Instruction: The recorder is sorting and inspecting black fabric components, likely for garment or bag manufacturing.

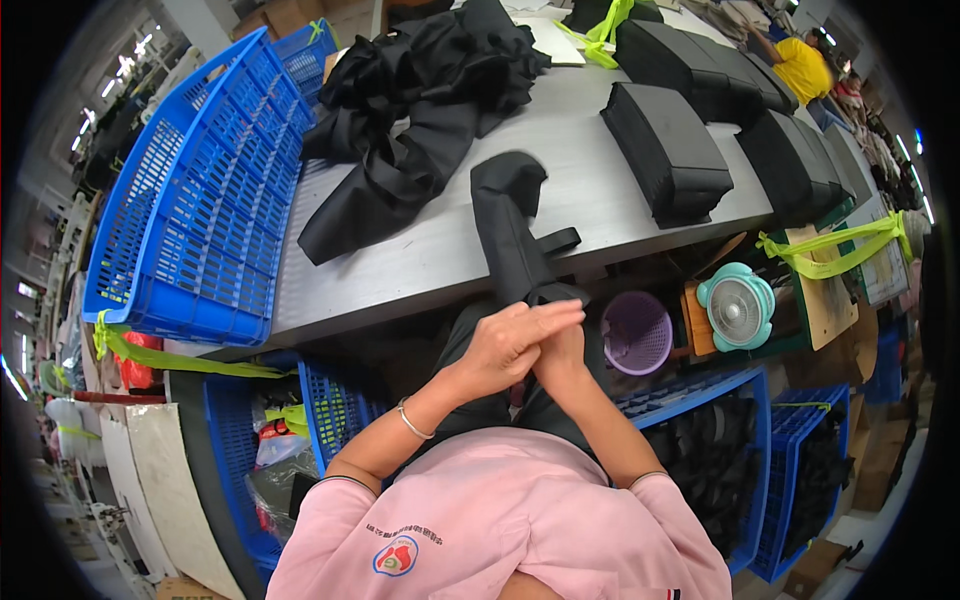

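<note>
My left hand and my right hand meet at the near end of a long black fabric piece. The left fingers are pressed together and lie across the right hand, pointing right. Behind them the right fingers are mostly hidden, and anything pinched between the hands does not show. The piece runs from the grey table over its front edge toward my lap. Its far end is puffed and folded over, and a short black strap sticks out to the right.
A crumpled heap of black fabric lies at the far left, beside a blue crate. Stacked black blocks stand at the right. Below the table are a purple bin, a teal fan and a blue crate of black pieces.
</note>
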Action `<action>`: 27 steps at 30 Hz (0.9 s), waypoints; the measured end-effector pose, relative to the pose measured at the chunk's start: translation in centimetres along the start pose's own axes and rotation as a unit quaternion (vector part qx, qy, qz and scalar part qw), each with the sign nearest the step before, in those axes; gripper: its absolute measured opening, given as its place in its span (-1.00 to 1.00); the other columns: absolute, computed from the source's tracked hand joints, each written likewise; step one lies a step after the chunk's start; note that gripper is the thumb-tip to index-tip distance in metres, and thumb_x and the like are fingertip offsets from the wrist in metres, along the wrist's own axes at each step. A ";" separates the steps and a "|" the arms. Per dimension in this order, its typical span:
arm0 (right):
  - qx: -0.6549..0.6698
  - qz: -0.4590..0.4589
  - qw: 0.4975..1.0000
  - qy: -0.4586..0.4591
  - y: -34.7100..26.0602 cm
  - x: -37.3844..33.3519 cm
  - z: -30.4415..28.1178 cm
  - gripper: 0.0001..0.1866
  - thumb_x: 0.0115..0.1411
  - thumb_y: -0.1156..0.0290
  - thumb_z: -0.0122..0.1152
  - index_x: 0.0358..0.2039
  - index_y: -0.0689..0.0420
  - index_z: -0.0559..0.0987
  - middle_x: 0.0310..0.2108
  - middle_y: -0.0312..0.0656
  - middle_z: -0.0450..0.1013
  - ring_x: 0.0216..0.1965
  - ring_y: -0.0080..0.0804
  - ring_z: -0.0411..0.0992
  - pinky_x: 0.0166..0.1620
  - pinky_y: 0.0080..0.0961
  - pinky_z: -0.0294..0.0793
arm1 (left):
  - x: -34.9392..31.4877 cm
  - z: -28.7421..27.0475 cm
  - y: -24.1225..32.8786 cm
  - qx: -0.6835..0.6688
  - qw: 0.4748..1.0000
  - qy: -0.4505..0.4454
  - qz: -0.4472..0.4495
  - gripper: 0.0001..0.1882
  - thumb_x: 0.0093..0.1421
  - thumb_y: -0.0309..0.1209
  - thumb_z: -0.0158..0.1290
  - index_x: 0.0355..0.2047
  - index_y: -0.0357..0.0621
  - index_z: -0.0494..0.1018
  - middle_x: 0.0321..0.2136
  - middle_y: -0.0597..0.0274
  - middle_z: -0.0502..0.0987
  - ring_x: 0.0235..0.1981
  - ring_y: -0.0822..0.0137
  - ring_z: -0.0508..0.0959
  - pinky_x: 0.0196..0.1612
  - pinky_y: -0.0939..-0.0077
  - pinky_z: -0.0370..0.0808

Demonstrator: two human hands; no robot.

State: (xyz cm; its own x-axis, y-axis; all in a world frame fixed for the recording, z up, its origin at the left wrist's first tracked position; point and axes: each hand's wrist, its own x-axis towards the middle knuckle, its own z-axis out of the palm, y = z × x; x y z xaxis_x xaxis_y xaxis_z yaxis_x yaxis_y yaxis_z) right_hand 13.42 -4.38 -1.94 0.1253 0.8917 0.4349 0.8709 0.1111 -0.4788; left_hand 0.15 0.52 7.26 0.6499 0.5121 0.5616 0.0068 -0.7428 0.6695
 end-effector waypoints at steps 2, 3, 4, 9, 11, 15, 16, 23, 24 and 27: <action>0.034 -0.059 0.998 0.006 4.0 -1.9 2.3 -0.96 -0.01 0.48 0.24 -0.56 0.13 0.56 -0.58 -0.09 0.50 -0.57 -0.10 0.49 -0.53 -0.22 0.39 | -0.1 0.0 1.2 -0.005 0.998 -0.063 -0.017 -0.33 -0.12 -0.75 -0.02 0.06 -0.07 0.54 0.08 0.19 0.56 -0.36 0.18 0.55 -0.28 0.45 0.51; 0.086 -0.023 0.996 -0.015 3.3 -0.9 1.7 -0.95 0.00 0.48 0.24 -0.56 0.13 0.56 -0.58 -0.09 0.50 -0.54 -0.08 0.50 -0.50 -0.22 0.41 | -0.4 0.1 1.2 0.009 0.999 -0.031 -0.021 -0.35 -0.10 -0.76 -0.02 0.06 -0.10 0.54 0.07 0.14 0.56 -0.32 0.17 0.57 -0.26 0.46 0.51; 0.136 0.015 0.990 -0.036 2.8 0.6 1.1 -0.94 0.00 0.47 0.25 -0.55 0.13 0.56 -0.58 -0.09 0.49 -0.50 -0.06 0.50 -0.47 -0.22 0.43 | -0.7 0.1 1.2 0.023 0.999 0.000 -0.024 -0.37 -0.07 -0.76 -0.01 0.06 -0.13 0.53 0.06 0.09 0.56 -0.28 0.15 0.59 -0.23 0.47 0.52; 0.615 0.227 0.754 0.041 1.5 1.9 -1.6 -0.58 0.29 0.41 0.18 0.14 0.20 0.44 0.08 -0.12 0.46 0.03 -0.25 0.49 0.04 -0.30 0.52 | -3.6 -1.3 1.3 -0.018 0.994 0.077 -0.078 -0.15 0.01 -0.53 0.18 0.34 -0.25 0.15 0.36 -0.11 0.17 0.23 0.08 0.38 0.16 0.29 0.39; 0.706 0.286 0.646 0.050 1.7 2.1 -2.8 -0.43 0.34 0.26 0.18 0.28 0.20 0.30 0.18 -0.17 0.36 0.11 -0.29 0.43 0.13 -0.29 0.50 | -4.2 -0.7 1.5 0.021 0.992 0.072 -0.105 -0.12 -0.01 -0.52 0.16 0.36 -0.25 0.10 0.39 -0.14 0.07 0.36 -0.02 0.17 0.29 0.18 0.22; 0.728 0.318 0.605 0.058 0.9 2.5 -4.4 -0.47 0.33 0.27 0.20 0.23 0.20 0.36 0.13 -0.14 0.41 0.07 -0.29 0.46 0.08 -0.28 0.54 | -3.1 2.1 2.4 0.082 0.981 0.134 -0.109 -0.10 -0.04 -0.51 0.18 0.35 -0.24 0.10 0.38 -0.13 0.05 0.38 -0.09 0.08 0.34 0.13 0.12; 0.741 0.307 0.594 0.061 0.8 2.5 -4.6 -0.47 0.32 0.25 0.21 0.22 0.19 0.37 0.11 -0.14 0.43 0.06 -0.30 0.47 0.07 -0.29 0.55 | -2.9 2.5 2.3 0.081 0.981 0.137 -0.110 -0.10 -0.04 -0.51 0.18 0.35 -0.24 0.10 0.38 -0.13 0.05 0.38 -0.09 0.08 0.34 0.13 0.12; 0.787 0.278 0.546 0.072 0.3 1.2 -4.9 -0.50 0.27 0.21 0.24 0.14 0.18 0.44 0.06 -0.13 0.46 0.00 -0.29 0.50 0.05 -0.30 0.56 | -0.9 3.4 3.0 -0.004 0.946 0.276 -0.169 -0.35 -0.07 -0.81 0.02 0.08 -0.09 0.50 -0.04 0.16 0.45 -0.22 0.34 0.48 -0.28 0.58 0.46; 0.786 0.279 0.547 0.072 0.4 1.1 -4.7 -0.50 0.27 0.21 0.24 0.14 0.18 0.44 0.06 -0.13 0.46 0.00 -0.29 0.50 0.05 -0.30 0.56 | -0.8 3.6 3.1 -0.005 0.946 0.277 -0.170 -0.35 -0.07 -0.81 0.02 0.08 -0.09 0.50 -0.04 0.16 0.45 -0.22 0.34 0.48 -0.28 0.58 0.46; 0.805 0.263 0.524 0.088 0.5 0.7 -4.1 -0.55 0.29 0.25 0.20 0.12 0.19 0.44 0.05 -0.13 0.46 0.03 -0.28 0.47 0.09 -0.32 0.53 | -0.7 3.9 3.6 -0.014 0.950 0.271 -0.155 -0.41 -0.09 -0.84 -0.02 -0.04 -0.12 0.59 -0.12 0.19 0.48 -0.27 0.39 0.49 -0.33 0.60 0.47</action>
State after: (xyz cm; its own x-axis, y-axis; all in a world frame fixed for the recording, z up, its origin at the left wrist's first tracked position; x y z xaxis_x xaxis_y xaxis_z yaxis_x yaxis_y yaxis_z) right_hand 15.88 -5.52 1.24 0.3121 0.9462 -0.0855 -0.8193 0.2225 -0.5285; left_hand 2.64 -4.16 7.34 0.1324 0.8571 0.4978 0.1099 -0.5118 0.8520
